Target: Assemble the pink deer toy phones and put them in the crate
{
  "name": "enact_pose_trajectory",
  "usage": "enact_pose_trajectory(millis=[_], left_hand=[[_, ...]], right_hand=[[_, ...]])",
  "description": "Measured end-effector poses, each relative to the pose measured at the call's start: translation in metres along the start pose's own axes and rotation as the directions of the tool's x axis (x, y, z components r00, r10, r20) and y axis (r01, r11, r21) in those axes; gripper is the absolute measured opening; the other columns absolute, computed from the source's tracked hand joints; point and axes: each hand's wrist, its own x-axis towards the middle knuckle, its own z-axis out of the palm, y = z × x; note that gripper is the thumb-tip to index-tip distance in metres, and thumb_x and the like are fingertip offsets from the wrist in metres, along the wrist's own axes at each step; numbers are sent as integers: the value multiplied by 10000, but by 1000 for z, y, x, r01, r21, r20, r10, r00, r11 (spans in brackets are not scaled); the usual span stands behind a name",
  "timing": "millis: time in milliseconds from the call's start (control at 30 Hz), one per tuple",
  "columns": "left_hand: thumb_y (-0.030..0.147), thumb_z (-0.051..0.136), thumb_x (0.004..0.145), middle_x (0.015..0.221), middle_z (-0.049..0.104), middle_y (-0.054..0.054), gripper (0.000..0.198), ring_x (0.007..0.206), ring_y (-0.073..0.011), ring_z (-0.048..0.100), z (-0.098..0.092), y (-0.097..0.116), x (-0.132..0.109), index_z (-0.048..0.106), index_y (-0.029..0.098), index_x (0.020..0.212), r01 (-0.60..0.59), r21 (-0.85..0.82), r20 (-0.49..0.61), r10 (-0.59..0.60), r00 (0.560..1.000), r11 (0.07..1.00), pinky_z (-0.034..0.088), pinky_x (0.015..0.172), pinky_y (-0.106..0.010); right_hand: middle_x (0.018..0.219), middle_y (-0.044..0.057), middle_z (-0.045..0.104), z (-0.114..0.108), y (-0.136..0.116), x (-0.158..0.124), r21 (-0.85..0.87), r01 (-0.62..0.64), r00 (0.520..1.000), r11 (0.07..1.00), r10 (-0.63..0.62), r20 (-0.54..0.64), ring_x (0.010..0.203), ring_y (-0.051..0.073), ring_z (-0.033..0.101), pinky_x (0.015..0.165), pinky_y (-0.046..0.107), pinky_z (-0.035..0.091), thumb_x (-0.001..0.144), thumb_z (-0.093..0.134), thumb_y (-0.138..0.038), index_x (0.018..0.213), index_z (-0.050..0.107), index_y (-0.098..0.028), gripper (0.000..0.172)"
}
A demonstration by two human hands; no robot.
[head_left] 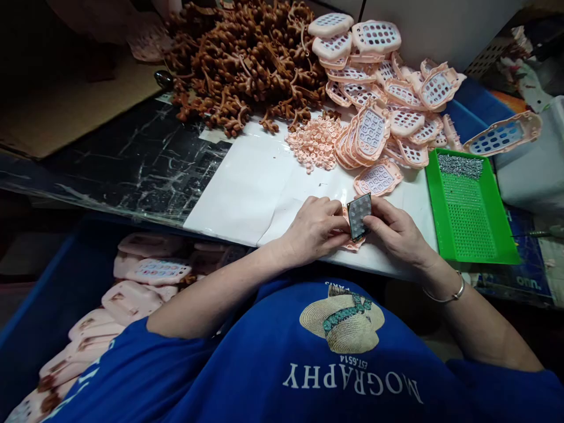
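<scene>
Over the white work sheet, my right hand [394,229] pinches a small dark circuit board [359,216] with rows of grey round pads, thumb on its face. My left hand [319,226] is closed on a pink plastic shell [353,245], which shows only in part under the board. Board and shell overlap; whether they touch is hard to tell. Just beyond my hands lies another pink shell [378,178] with a white keypad in it. A pile of small pink rings or buttons [314,144] sits farther back.
Brown branching plastic parts [247,64] are heaped at the back. Pink keypad shells [403,97] are stacked at back right. On the right stands a green tray [506,235] with small screws [460,166]. A blue bin [48,276] at lower left holds pink housings [132,302].
</scene>
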Motion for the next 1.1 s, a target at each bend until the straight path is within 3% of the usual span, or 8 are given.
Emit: enact_pose_trajectory(millis=[100,267,833,1000,1100], left_hand=[[327,630,929,862,630,-32,158,818,-183,513,1,0,0,750,227,955,-1,5,-10,1,1000,1000,310,743,-332],[333,630,930,855,630,-30,164,822,-183,514,0,0,0,756,239,976,-6,-11,-12,6,1000,1000,315,742,-327],[331,636,923,804,603,-25,195,757,-156,526,-1,-4,1,752,197,842,-55,-128,-53,48,997,990,348,713,-305],[271,627,915,810,617,-34,157,795,-166,555,-9,-3,1,757,190,883,-65,-165,-33,60,998,984,404,753,-314],[227,590,938,835,632,-42,167,801,-148,594,-15,-7,-2,743,163,921,-89,-309,-57,75,996,947,466,746,-287]], right_hand=[[1150,59,716,0,-1,3,-12,4,1000,1000,-4,23,1005,196,658,945,381,507,961,555,-324,1277,592,-201,342],[1052,44,722,3,1,4,-36,-14,999,999,12,-42,947,192,659,910,380,511,944,583,-328,1247,612,-210,326],[989,38,719,6,-4,4,78,-102,992,992,108,-67,890,176,660,847,347,513,911,617,-308,1142,649,-195,258],[980,39,709,5,-8,5,-75,-89,994,993,84,-69,892,182,643,838,349,498,921,602,-304,1158,648,-196,264],[943,31,694,3,-13,9,-178,-34,999,983,26,-45,829,167,612,796,329,482,919,605,-287,1096,665,-190,211]])
